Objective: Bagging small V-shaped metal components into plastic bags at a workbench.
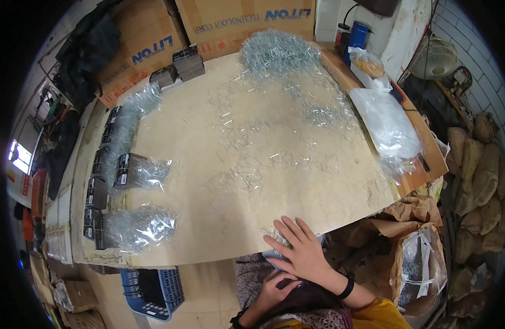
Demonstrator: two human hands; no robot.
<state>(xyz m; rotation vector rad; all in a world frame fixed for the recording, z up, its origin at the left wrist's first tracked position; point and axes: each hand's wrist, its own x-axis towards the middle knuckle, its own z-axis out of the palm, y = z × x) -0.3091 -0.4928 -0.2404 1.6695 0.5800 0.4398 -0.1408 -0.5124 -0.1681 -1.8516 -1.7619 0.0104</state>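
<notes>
The right hand (pixel 304 256) spreads its fingers wide, palm down, at the near rim of the smooth, pale, wood-toned surface (pixel 192 131), a few thin, glinting slivers just beside its fingertips. The left hand (pixel 275 293) curls below that rim; whether it grips anything I cannot tell. More wiry, stiff-looking slivers (pixel 251 180) lie strewn across the middle, thickening into a tangled, silvery mound (pixel 280 54) at the far edge. Along the left side, crinkled, see-through bundles (pixel 140 226) rest against dark, box-shaped packs (pixel 97 193).
</notes>
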